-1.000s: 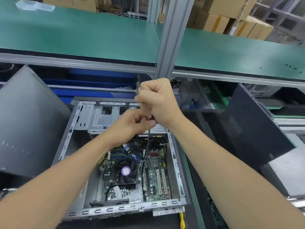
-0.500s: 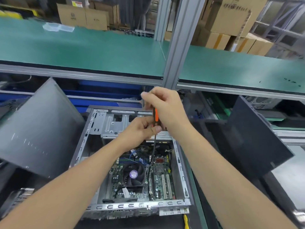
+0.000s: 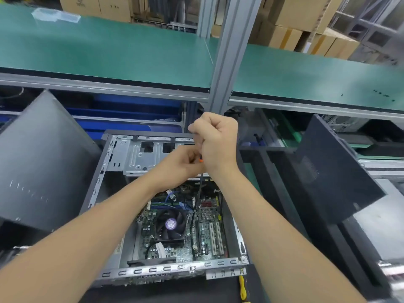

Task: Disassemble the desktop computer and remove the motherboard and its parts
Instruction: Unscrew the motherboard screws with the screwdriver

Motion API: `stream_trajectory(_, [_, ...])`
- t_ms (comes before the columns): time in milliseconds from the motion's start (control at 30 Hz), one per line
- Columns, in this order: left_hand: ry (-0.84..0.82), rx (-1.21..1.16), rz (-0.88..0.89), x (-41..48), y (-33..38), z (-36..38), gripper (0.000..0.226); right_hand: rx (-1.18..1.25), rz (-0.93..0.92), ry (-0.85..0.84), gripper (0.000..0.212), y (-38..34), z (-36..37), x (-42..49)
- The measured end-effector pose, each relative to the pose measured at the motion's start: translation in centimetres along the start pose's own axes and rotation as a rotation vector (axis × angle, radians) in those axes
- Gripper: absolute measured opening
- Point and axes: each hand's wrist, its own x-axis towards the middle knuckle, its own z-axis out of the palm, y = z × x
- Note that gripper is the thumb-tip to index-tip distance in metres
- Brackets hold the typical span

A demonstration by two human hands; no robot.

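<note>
The computer case [image 3: 122, 162] lies open on its side on the dark worktop [image 3: 166, 291], with the motherboard [image 3: 203, 232] flat in its lower half. A round black cooling fan [image 3: 171, 224] sits on the board.

Both hands meet above the case's upper metal bay. The right hand [image 3: 215, 143] is clenched in a fist round the top of a screwdriver [image 3: 197, 195], and a sliver of the orange handle shows under its fingers. The left hand [image 3: 181, 165] is just beside and below it, touching it, with its fingers curled in on the screwdriver where the handle meets the shaft.

The thin dark shaft runs down from the 2 hands to the motherboard, just right of the fan. The exact spot its tip touches is too small to tell.

A dark side panel [image 3: 43, 162] leans at the left of the case, and another [image 3: 334, 171] leans at the right. A green shelf [image 3: 109, 49] spans above, with cardboard boxes [image 3: 290, 25] behind it.
</note>
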Motion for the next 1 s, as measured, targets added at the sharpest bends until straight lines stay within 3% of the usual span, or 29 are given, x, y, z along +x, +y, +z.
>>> stream_trajectory(67, [-0.004, 0.003, -0.019, 0.1, -0.5, -0.3, 0.045, 0.131, 0.043, -0.184, 0.035, 0.3, -1.2, 0.6])
stream_trajectory(100, [-0.019, -0.008, -0.016, 0.2, -0.7, -0.4, 0.045, 0.203, 0.071, -0.263, 0.035, 0.4, -1.9, 1.0])
stream_trajectory(233, [-0.097, -0.16, 0.028, 0.2, -0.8, -0.2, 0.013, 0.432, 0.22, -0.563, 0.035, 0.4, -4.4, 2.4])
stream_trajectory(300, [-0.11, -0.161, 0.043, 0.4, -0.5, 0.3, 0.014, 0.523, 0.278, -0.742, 0.033, 0.2, -5.3, 2.8])
stream_trajectory(367, [-0.125, -0.131, 0.064, 0.6, -0.2, 0.7, 0.032, 0.534, 0.302, -0.827, 0.034, -0.1, -5.8, 3.2])
stream_trajectory(433, [-0.136, -0.091, 0.076, 0.7, 0.0, 0.8, 0.037, 0.466, 0.302, -0.821, 0.038, -0.4, -6.1, 3.2])
stream_trajectory(600, [-0.086, -0.011, 0.069, 0.5, -0.2, 0.8, 0.017, -0.008, 0.263, -0.651, 0.037, -2.8, -6.8, 2.3])
stream_trajectory(633, [-0.086, 0.008, 0.074, 0.4, -0.2, 0.8, 0.021, -0.225, 0.194, -0.606, 0.037, -3.5, -6.6, 2.1])
stream_trajectory(733, [-0.098, 0.075, 0.057, 0.3, -0.4, 1.0, 0.024, -1.168, -0.063, -0.469, 0.045, -5.6, -5.5, 1.0])
stream_trajectory(800, [-0.097, 0.092, 0.055, 0.3, -0.4, 1.1, 0.02, -1.606, -0.051, -0.378, 0.052, -6.8, -4.2, 0.4])
stream_trajectory(867, [-0.115, 0.088, 0.085, 0.1, -0.4, 1.5, 0.019, -1.675, 0.114, -0.423, 0.056, -7.6, -3.3, 0.4])
stream_trajectory(933, [-0.112, 0.073, 0.068, 0.1, -0.2, 1.6, 0.022, -1.589, 0.253, -0.51, 0.053, -7.9, -3.0, 0.9])
stream_trajectory(1000, [-0.097, 0.045, 0.053, 0.0, -0.1, 1.3, 0.023, -1.543, 0.244, -0.58, 0.042, -8.1, -2.8, 1.4])
